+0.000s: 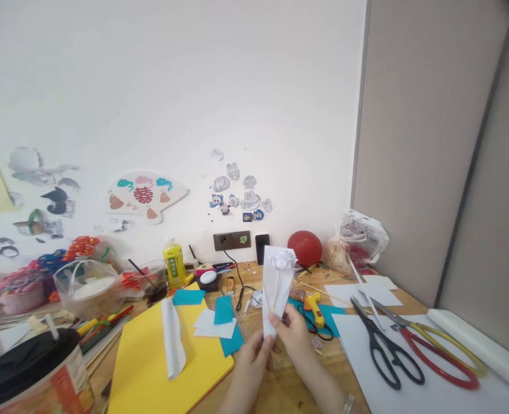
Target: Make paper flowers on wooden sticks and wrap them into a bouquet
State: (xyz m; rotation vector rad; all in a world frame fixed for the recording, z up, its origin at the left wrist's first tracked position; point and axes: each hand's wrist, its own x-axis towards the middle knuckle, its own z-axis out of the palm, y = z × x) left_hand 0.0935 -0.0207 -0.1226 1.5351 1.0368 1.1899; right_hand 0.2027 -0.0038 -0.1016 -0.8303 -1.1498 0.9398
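Two bare hands of yours meet over the bench [282,394], gripping one white paper strip [271,313] that stands nearly upright. Take that strip as the centre of a clock dial. Your left hand [253,357] comes in from about seven o'clock, its fingers closed in a pinch on the strip's lower end. Your right hand [292,332] comes in from about five o'clock; its thumb presses the front of the strip, and the rest of its fingers curl partly out of view behind the paper, so you cannot tell exactly how they sit. A crumpled white paper flower [282,260] lies against the strip at twelve o'clock, on a thin stick [276,287] running down toward your right thumb.

At nine o'clock from your hold are teal pieces [224,310] and white paper pieces [209,326], some of them on a yellow sheet [142,368]. A folded white paper [173,342] rests on that sheet too, at eight o'clock. Near your right hand, at three o'clock, you have a yellow glue gun [316,310]. Farther out at four o'clock, black-handled scissors [387,351] and scissors with red and yellow handles [439,361] lie on a white sheet [358,356]. A red balloon [305,248] sits at one o'clock, and a dark phone [262,248] stands upright at eleven.
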